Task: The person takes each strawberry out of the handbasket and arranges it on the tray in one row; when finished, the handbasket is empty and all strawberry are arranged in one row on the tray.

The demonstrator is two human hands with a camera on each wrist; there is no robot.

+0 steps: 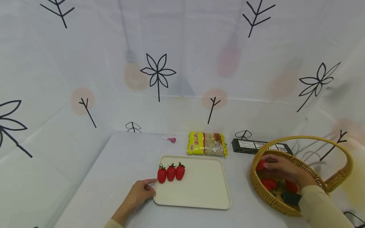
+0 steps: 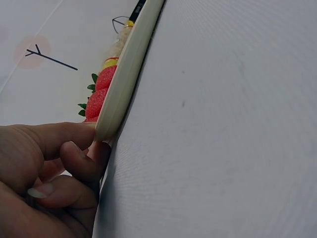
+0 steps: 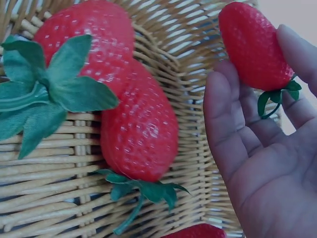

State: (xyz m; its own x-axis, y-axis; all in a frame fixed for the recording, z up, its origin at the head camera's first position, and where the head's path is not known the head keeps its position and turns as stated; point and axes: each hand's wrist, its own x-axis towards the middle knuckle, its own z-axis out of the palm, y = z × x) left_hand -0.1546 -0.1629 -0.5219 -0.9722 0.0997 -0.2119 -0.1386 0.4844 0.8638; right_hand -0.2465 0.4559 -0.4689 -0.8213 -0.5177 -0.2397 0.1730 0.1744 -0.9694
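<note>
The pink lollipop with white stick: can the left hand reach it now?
Probably yes: left of the cream rectangular tray, white tabletop leaves the left hand a free path to the lollipop.

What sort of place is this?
Probably a staged tabletop set rather than a working kitchen: a creased printed sheet forms the backdrop, a white table stands before it, and three strawberries sit in a row on a tray.

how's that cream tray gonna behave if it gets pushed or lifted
The cream tray will probably prove stiff: its sides look straight, without visible sag. The three strawberries on it are rounded, so they may roll if it is jerked, though its raised rim might stop them. With them all in its left half, a lift could tip it that way.
</note>
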